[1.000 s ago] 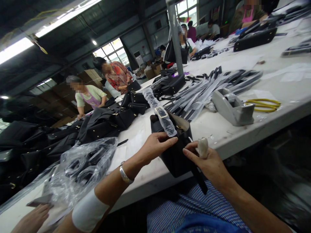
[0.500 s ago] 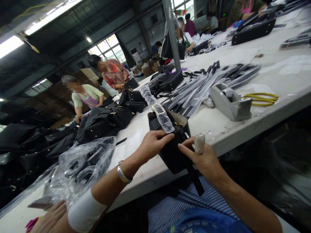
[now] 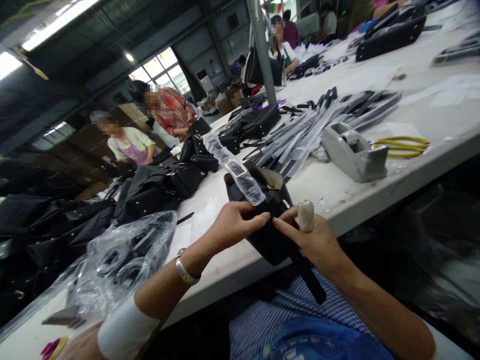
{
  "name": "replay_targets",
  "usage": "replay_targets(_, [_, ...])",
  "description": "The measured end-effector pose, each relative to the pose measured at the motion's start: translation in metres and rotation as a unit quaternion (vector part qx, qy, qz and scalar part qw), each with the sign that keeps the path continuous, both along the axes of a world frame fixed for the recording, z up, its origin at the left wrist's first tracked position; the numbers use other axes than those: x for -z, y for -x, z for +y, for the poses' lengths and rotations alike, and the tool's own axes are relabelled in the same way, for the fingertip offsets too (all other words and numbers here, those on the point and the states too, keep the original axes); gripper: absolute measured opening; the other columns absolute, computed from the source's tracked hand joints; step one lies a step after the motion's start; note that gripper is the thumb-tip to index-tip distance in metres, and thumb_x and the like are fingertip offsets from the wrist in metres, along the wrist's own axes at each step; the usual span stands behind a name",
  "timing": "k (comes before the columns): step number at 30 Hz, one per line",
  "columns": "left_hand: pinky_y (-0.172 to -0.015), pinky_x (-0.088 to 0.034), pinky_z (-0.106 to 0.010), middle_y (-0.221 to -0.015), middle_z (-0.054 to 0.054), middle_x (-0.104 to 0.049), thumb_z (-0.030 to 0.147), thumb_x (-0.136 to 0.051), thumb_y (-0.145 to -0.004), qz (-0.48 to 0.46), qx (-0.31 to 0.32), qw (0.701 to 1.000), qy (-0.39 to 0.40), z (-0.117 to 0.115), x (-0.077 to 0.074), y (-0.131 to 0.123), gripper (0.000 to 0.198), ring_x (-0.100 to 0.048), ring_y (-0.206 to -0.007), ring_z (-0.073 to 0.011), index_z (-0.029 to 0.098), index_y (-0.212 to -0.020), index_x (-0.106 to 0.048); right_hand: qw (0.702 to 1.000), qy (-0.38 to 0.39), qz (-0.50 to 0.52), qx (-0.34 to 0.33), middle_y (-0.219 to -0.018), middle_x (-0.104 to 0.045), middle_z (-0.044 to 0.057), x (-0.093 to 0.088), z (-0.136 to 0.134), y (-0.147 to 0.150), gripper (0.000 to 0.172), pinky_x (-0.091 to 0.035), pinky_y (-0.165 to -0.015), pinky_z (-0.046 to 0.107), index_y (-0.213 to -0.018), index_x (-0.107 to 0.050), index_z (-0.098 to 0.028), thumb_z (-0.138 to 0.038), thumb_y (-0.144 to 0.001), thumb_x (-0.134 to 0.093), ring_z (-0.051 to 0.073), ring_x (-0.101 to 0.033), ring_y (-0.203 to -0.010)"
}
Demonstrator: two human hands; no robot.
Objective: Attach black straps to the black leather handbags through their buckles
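A black handbag (image 3: 272, 250) leans at the table's front edge, its flap raised. Across its top runs a strap in clear plastic wrap (image 3: 249, 186) with a gold buckle. My left hand (image 3: 238, 222) is closed on the handbag just below the wrapped strap, thumb pointing right; its fingertips are partly hidden. My right hand (image 3: 318, 242) is closed around a tool with a pale, rounded handle (image 3: 306, 216), its metal part showing near the bag. The right thumb and fingertip also press at the bag. A black strap end (image 3: 313, 282) hangs below the right hand over my lap.
Right of the bag stand a grey tape dispenser (image 3: 354, 152) and yellow-handled scissors (image 3: 403, 145). Behind lie wrapped straps (image 3: 296, 135). Leftward are a clear plastic bag (image 3: 123, 255), piled black bags (image 3: 150, 192) and another person's hand (image 3: 80, 346) by a pink-and-yellow tool (image 3: 54, 348). Co-workers stand beyond.
The hanging black strap end reaches a little farther right. Both hands keep nearly the same hold on bag and tool. The other person's hand at lower left has shifted down, and the view has moved slightly.
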State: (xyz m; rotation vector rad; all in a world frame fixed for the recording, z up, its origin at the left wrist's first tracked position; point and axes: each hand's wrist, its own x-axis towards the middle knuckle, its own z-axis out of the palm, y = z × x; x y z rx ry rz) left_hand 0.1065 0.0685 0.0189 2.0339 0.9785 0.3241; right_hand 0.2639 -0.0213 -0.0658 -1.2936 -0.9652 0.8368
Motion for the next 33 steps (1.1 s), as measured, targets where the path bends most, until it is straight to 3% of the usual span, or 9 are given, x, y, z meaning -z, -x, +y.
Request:
replay_targets(6, [-0.053, -0.037, -0.020, -0.068, 0.000, -0.062, 0.036, -0.066, -0.082, -0.030, -0.071, 0.997, 0.016, -0.004, 0.009, -0.008, 0.026, -0.052, -0.060, -0.0117, 0.011, -0.076, -0.069, 1.000, -0.009, -0.028, -0.009, -0.066, -0.063, -0.001, 0.002, 0.001, -0.004, 0.026, -0.046, -0.059, 0.026, -0.072, -0.066, -0.019, -0.043, -0.080, -0.074, 0.014, -0.058, -0.063])
replay_targets(19, [-0.063, -0.047, -0.020, -0.082, -0.001, -0.072, 0.025, -0.066, -0.082, -0.086, -0.071, 0.992, -0.051, -0.012, 0.029, -0.005, 0.017, -0.062, -0.071, -0.0143, 0.012, -0.090, -0.074, 0.986, -0.009, -0.166, 0.011, -0.063, -0.059, -0.004, 0.009, -0.003, -0.005, 0.028, -0.041, -0.056, 0.026, -0.075, -0.062, -0.022, -0.047, -0.084, -0.071, 0.014, -0.053, -0.060])
replay_targets(22, [-0.066, -0.047, -0.021, -0.084, -0.001, -0.073, 0.025, -0.066, -0.082, -0.092, -0.066, 0.992, -0.054, -0.014, 0.030, -0.005, 0.017, -0.063, -0.074, -0.0151, 0.013, -0.091, -0.074, 0.979, -0.026, -0.200, 0.037, -0.070, -0.062, -0.002, 0.005, -0.016, -0.010, 0.023, -0.040, -0.058, 0.026, -0.087, -0.065, -0.022, -0.044, -0.086, -0.070, 0.014, -0.054, -0.061])
replay_targets(25, [-0.065, -0.047, -0.021, -0.083, -0.001, -0.072, 0.026, -0.066, -0.082, -0.092, -0.061, 0.992, -0.059, -0.016, 0.031, -0.004, 0.017, -0.063, -0.073, -0.0153, 0.013, -0.090, -0.074, 0.990, -0.052, -0.129, 0.029, -0.065, -0.054, -0.003, -0.002, -0.037, -0.012, 0.024, -0.036, -0.052, 0.025, -0.098, -0.066, -0.022, -0.045, -0.093, -0.061, 0.012, -0.048, -0.054])
replay_targets(27, [-0.062, -0.045, -0.021, -0.080, 0.000, -0.071, 0.026, -0.066, -0.082, -0.085, -0.064, 0.992, -0.067, -0.017, 0.030, -0.004, 0.017, -0.062, -0.070, -0.0149, 0.012, -0.088, -0.073, 0.998, -0.038, -0.004, -0.049, -0.055, -0.037, -0.007, -0.007, -0.050, -0.010, 0.030, -0.028, -0.044, 0.022, -0.096, -0.065, -0.021, -0.050, -0.096, -0.056, 0.009, -0.034, -0.046])
replay_targets(30, [-0.059, -0.042, -0.020, -0.077, 0.001, -0.070, 0.027, -0.067, -0.082, -0.072, -0.068, 0.991, -0.088, -0.018, 0.029, -0.005, 0.017, -0.060, -0.068, -0.0140, 0.013, -0.088, -0.074, 0.977, -0.004, 0.152, -0.153, -0.053, -0.024, -0.010, -0.011, -0.059, -0.001, 0.035, -0.020, -0.039, 0.020, -0.089, -0.062, -0.019, -0.053, -0.095, -0.057, 0.007, -0.022, -0.044])
replay_targets(33, [-0.060, -0.042, -0.021, -0.077, 0.001, -0.071, 0.027, -0.067, -0.082, -0.065, -0.072, 0.990, -0.106, -0.021, 0.027, -0.005, 0.017, -0.060, -0.068, -0.0137, 0.014, -0.089, -0.076, 0.968, 0.012, 0.181, -0.175, -0.052, -0.025, -0.010, -0.012, -0.057, 0.007, 0.035, -0.020, -0.038, 0.018, -0.084, -0.060, -0.018, -0.052, -0.094, -0.060, 0.005, -0.020, -0.043])
